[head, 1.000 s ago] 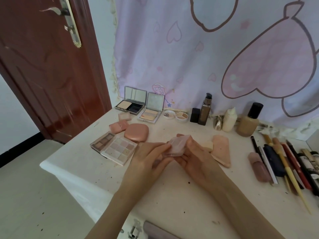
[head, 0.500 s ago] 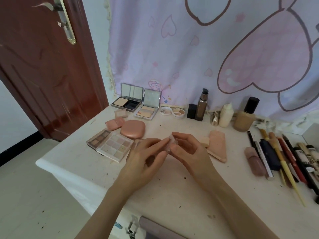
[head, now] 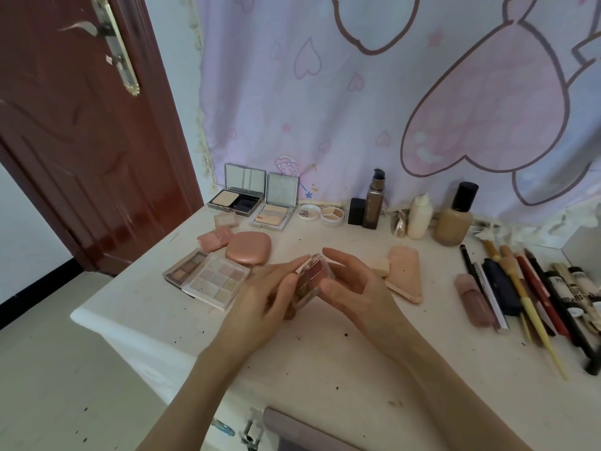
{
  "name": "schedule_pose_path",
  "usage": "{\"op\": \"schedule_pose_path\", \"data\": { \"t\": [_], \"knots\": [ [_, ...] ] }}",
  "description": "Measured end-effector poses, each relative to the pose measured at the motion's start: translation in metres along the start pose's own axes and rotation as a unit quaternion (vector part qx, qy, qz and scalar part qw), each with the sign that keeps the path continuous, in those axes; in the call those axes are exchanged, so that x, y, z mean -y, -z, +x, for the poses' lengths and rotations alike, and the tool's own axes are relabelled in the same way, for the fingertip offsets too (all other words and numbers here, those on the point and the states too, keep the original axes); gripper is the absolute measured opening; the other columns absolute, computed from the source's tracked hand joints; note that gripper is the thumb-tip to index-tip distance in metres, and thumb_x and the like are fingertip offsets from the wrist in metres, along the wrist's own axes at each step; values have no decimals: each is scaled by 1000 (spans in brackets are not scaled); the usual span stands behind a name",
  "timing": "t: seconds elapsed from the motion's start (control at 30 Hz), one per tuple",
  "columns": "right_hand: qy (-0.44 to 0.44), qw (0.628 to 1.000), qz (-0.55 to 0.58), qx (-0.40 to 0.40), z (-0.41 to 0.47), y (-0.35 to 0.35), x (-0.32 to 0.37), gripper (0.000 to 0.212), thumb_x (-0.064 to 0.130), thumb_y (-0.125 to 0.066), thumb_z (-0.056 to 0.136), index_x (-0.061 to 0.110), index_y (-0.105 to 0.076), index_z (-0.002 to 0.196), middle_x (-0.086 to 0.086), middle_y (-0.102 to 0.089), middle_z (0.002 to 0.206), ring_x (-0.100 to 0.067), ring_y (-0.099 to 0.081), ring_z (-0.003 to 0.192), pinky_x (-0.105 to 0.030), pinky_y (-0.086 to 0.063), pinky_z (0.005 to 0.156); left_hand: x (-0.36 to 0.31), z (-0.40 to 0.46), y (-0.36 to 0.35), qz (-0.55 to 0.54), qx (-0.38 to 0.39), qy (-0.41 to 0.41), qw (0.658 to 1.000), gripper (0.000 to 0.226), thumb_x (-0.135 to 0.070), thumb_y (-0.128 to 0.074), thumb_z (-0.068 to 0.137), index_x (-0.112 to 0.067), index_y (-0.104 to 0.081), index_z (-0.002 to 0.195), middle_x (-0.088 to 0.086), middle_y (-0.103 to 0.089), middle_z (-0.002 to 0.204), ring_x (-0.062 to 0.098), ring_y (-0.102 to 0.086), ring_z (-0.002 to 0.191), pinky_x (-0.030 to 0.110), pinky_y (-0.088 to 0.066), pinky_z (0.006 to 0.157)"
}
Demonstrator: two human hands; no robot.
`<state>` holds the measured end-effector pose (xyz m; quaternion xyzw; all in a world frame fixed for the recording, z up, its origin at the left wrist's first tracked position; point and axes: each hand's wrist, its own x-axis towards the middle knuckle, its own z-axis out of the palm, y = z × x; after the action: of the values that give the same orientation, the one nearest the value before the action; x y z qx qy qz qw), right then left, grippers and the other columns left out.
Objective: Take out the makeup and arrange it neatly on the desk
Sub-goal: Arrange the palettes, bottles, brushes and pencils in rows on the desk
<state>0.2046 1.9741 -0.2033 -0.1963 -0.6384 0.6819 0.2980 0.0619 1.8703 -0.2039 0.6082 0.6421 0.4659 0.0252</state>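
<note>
Both hands meet above the middle of the desk (head: pixel 325 369), holding one small clear-cased palette (head: pixel 310 278) with reddish-brown pans between them. Left hand (head: pixel 263 304): fingers curled along the palette's left edge, index fingertip at its far corner. Right hand (head: pixel 354 288): thumb against the palette's near right side, fingers arched over the far side. The palette is tilted and off the desk surface.

Left of the hands: a light multi-pan eyeshadow palette (head: pixel 216 279) overlapping a brown-toned palette (head: pixel 185 266). Far of these, a rounded pink compact (head: pixel 248 247), a small pink case (head: pixel 214 239) and a small square blush (head: pixel 226 219).

Far edge, left to right: open powder compact (head: pixel 235 200) with mirror up, second open compact (head: pixel 273 214), round lid (head: pixel 308 211) with printed letters, only partly legible, three-shade concealer pot (head: pixel 331 215), black lipstick (head: pixel 356 211), dark pump bottle (head: pixel 374 203), white bottle (head: pixel 419 218), foundation bottle (head: pixel 455 219) with black cap.

Right of the hands: a peach pouch-shaped item (head: pixel 405 275), just beside a small sponge (head: pixel 380 266). Further right, a mauve tube (head: pixel 473 299) and a row of pencils and brushes (head: pixel 533 291); the tubes at the far right carry black lettering, too blurred to read.
</note>
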Motion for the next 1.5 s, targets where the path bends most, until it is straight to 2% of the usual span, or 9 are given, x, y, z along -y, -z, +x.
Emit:
{"op": "schedule_pose_path", "data": {
  "t": [0.1,0.2,0.33,0.43,0.7,0.87,1.03,1.27,1.5],
  "knots": [
    [-34,997,61,22,3,2,0,72,29,-75,62,24,-49,130,-2,-63,123,-16,-60,113,-33,-50,94,0,10,11,-74,2,56,996,25,-35,-39,97,-37,-58,113,-20,-66,101,-4,-62,95,10,-46,79],
    [-50,993,93,45,5,0,2,58,17,-75,64,27,-54,118,9,-68,113,-13,-64,106,-25,-53,84,-4,30,31,-64,29,37,997,17,-33,-42,95,-36,-58,100,-7,-70,94,5,-67,88,21,-52,78],
    [-37,997,23,68,15,-17,6,50,3,-72,75,37,-55,107,22,-69,101,-6,-66,99,-19,-54,75,4,51,62,-46,62,57,995,17,-20,-48,93,-28,-62,96,-12,-67,87,-5,-64,78,10,-51,67],
    [-25,997,16,77,36,-38,13,46,-2,-70,76,37,-60,97,22,-71,92,-4,-68,90,-18,-54,69,18,64,85,-97,42,107,989,19,-14,-47,94,-19,-65,95,-3,-66,88,7,-66,75,25,-57,64],
    [-55,991,-106,57,115,-108,12,25,18,-58,89,20,-62,114,3,-65,108,-18,-62,103,-32,-49,95,82,88,154,-107,-27,199,974,26,-16,-39,99,-19,-63,87,-6,-62,67,7,-64,61,23,-54,53],
    [89,912,-397,58,156,-128,-10,37,27,-41,95,15,-54,128,-1,-55,130,-20,-48,120,-25,-35,95,120,105,183,-98,-31,235,967,23,-22,-41,98,-15,-62,92,0,-60,71,6,-65,60,24,-53,49],
    [133,756,-619,166,185,-136,-28,47,33,-28,100,8,-36,138,-14,-27,151,-27,-15,142,-41,-12,117,149,119,186,-61,-13,276,959,22,-24,-40,98,-15,-60,92,5,-59,71,6,-64,54,25,-52,43],
    [96,719,-653,218,195,-133,-31,50,36,-18,100,13,-32,141,-10,-14,155,-23,-8,143,-40,-9,115,182,130,160,-18,23,310,950,23,-18,-37,100,-12,-57,89,5,-51,59,6,-54,43,20,-47,37],
    [107,705,-655,250,170,-109,-32,53,44,-12,100,22,-14,149,-3,1,158,-17,5,145,-34,3,115,199,137,141,62,43,247,966,23,-20,-41,99,-19,-61,89,-1,-60,82,12,-50,68,26,-43,60]
  ]
}}
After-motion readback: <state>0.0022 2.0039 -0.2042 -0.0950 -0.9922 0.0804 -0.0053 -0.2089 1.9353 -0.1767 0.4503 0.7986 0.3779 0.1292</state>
